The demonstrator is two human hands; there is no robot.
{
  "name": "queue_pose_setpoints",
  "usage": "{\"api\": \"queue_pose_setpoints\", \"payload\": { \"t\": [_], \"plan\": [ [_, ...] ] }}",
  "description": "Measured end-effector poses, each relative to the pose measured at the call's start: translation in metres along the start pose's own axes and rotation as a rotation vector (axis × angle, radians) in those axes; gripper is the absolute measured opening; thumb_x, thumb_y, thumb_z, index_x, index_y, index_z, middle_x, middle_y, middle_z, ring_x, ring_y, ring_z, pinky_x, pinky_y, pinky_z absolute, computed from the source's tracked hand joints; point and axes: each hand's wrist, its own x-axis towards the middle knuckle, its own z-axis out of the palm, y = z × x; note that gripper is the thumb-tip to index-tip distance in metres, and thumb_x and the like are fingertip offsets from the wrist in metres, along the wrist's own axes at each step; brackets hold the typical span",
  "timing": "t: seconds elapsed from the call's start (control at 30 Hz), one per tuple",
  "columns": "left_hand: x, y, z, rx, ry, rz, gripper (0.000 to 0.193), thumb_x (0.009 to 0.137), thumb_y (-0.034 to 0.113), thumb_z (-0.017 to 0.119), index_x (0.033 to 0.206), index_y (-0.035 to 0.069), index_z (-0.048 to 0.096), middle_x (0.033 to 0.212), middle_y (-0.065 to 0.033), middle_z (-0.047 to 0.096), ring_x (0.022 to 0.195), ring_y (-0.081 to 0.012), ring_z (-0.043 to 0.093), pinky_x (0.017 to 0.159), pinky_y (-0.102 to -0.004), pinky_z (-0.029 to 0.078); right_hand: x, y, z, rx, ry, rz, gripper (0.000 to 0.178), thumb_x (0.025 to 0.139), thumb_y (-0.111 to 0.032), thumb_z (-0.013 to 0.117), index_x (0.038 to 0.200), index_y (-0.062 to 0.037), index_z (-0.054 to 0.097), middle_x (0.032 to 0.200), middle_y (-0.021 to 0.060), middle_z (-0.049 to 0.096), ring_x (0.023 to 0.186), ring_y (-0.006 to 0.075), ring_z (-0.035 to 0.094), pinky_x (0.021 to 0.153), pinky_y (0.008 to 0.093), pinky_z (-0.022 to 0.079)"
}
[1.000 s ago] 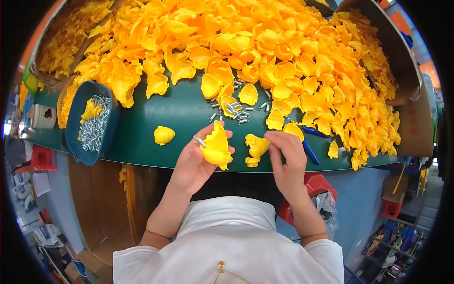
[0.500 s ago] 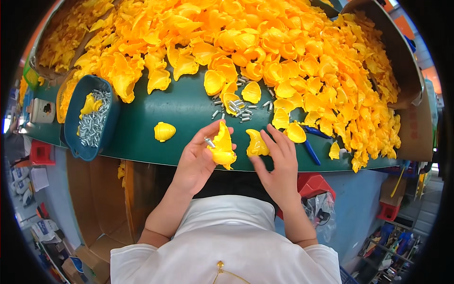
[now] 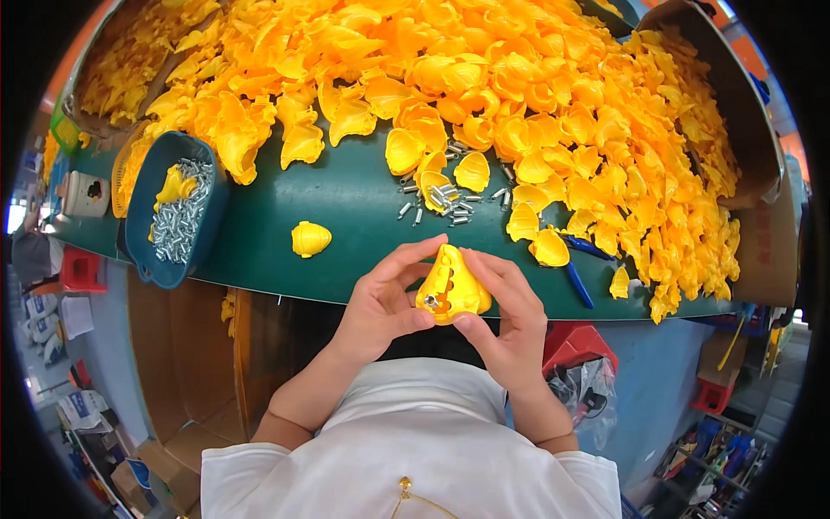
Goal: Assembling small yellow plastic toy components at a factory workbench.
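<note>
Two curved yellow plastic shell halves meet between my hands at the table's near edge, with a toothed gap showing along their joint. My left hand pinches the left side, thumb low and fingers up near the tip. On the right side, my right hand grips with its thumb below and fingers above. A small silvery metal cylinder sits in the gap near the left thumb. Just left of my hands, a rounded yellow piece lies on the green table.
Yellow shells heap up across the back and right. Small metal cylinders lie loose before the heap. A dark teal basin on the left holds more cylinders and a yellow piece. Blue-handled tools rest at the right.
The right hand has moved left with its shell half, and the two halves, apart before, now meet. The metal cylinder has come to lie between them.
</note>
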Motion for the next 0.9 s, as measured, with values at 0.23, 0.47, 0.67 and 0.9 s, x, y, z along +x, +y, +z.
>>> {"api": "queue_pose_setpoints", "payload": {
  "t": [0.23, 0.47, 0.67, 0.9],
  "plan": [
    [0.002, -0.003, -0.004, 0.131, -0.078, 0.084, 0.069, 0.073, 0.001, 0.073, 0.133, 0.004, 0.040, 0.131, -0.0068, 0.039, 0.118, -0.0203, 0.044, 0.093, -0.0330, 0.046, 0.000, -0.002, 0.001, 0.069, -0.011, 0.039, 0.049, 0.071, -0.006, 0.073, 0.117, 0.0012, 0.057, 0.108, 0.0143, 0.058, 0.097, 0.0246, 0.056, 0.082, 0.0307, 0.045],
    [0.006, -0.005, 0.006, 0.083, 0.025, 0.023, 0.072, 0.071, 0.025, 0.078, 0.130, 0.004, 0.042, 0.127, -0.0140, 0.047, 0.119, -0.0244, 0.047, 0.099, -0.0367, 0.041, 0.005, 0.000, 0.000, -0.037, -0.039, -0.005, 0.047, 0.072, -0.005, 0.072, 0.116, 0.0004, 0.058, 0.105, 0.0124, 0.056, 0.091, 0.0231, 0.056, 0.079, 0.0307, 0.047],
    [0.008, -0.005, 0.019, -0.253, 0.140, -0.020, 0.054, 0.090, 0.025, 0.056, 0.134, 0.006, 0.029, 0.119, -0.0094, 0.049, 0.109, -0.0179, 0.053, 0.086, -0.0311, 0.050, 0.012, -0.005, 0.002, -0.235, -0.112, -0.019, 0.087, 0.068, -0.014, 0.077, 0.141, -0.0065, 0.028, 0.123, 0.0115, 0.029, 0.098, 0.0217, 0.048, 0.083, 0.0308, 0.044],
    [0.010, -0.002, 0.015, 0.046, 0.123, 0.069, 0.060, 0.082, 0.044, 0.063, 0.122, 0.005, 0.041, 0.119, -0.0106, 0.050, 0.109, -0.0217, 0.053, 0.091, -0.0352, 0.046, 0.001, 0.005, 0.007, -0.268, 0.145, -0.215, 0.047, 0.062, -0.005, 0.080, 0.104, -0.0010, 0.061, 0.100, 0.0140, 0.061, 0.095, 0.0235, 0.061, 0.076, 0.0292, 0.051]
  ]
}}
